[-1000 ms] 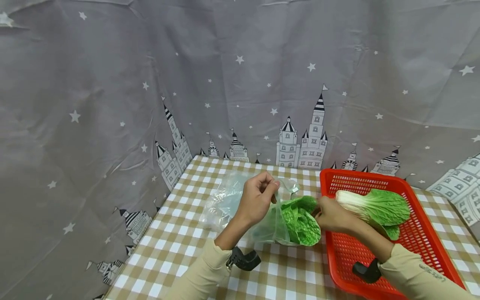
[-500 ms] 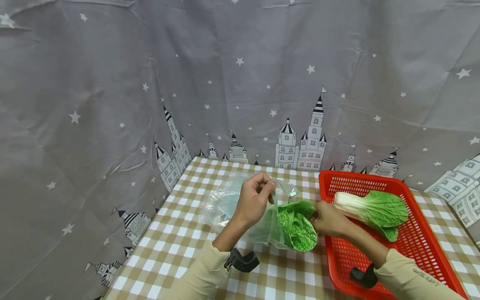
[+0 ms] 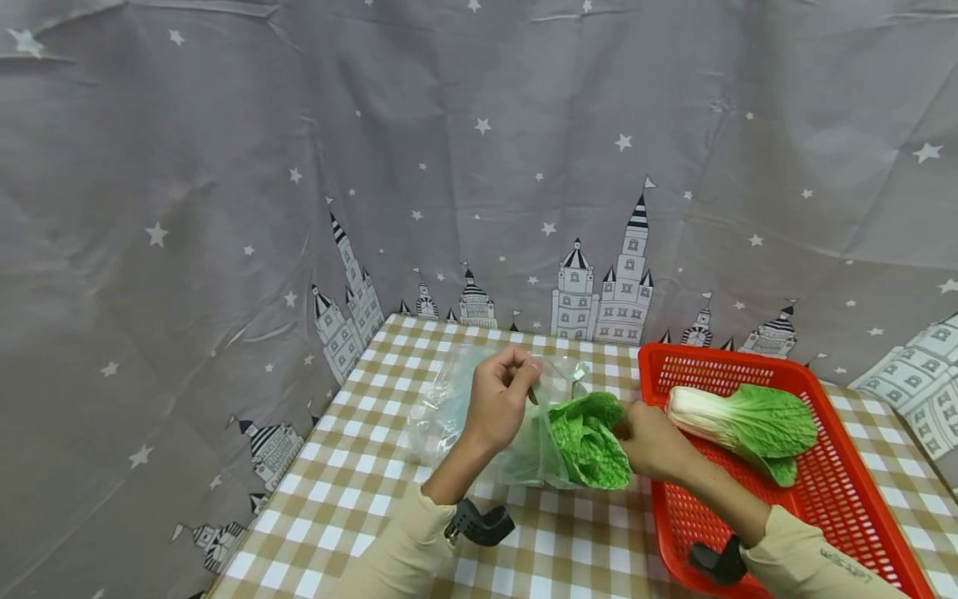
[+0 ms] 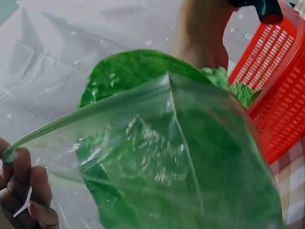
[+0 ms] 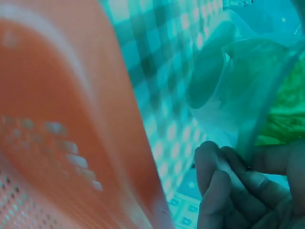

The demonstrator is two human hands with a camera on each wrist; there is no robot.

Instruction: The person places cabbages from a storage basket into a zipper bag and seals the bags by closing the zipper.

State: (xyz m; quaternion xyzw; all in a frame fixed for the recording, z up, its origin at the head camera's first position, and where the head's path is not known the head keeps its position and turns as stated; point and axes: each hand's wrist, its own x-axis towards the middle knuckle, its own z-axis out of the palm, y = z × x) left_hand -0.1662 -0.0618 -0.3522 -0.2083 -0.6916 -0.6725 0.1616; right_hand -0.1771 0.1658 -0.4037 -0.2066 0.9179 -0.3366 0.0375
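A leafy green head of Chinese cabbage point(image 3: 591, 441) lies partly inside a clear plastic bag point(image 3: 441, 416), its leafy end sticking out of the mouth. My left hand point(image 3: 494, 399) pinches the bag's rim on the far side and holds it up; the left wrist view shows the film point(image 4: 143, 157) stretched over the leaves. At the other side of the leaves is my right hand point(image 3: 651, 437). In the right wrist view its fingers point(image 5: 209, 167) pinch the bag's edge beside the cabbage. The cabbage's base is hidden by the bag and my left arm.
A red perforated plastic basket point(image 3: 871, 482) stands close on the right, with a second Chinese cabbage point(image 3: 748, 416) in it. My right forearm reaches over the basket. A checked tablecloth point(image 3: 359, 466) covers the table, and a grey printed curtain point(image 3: 479, 166) hangs behind.
Both hands have shifted slightly left with the bag and cabbage. The cabbage leaves dipped, then rose a little. The basket and its cabbage stay in place.
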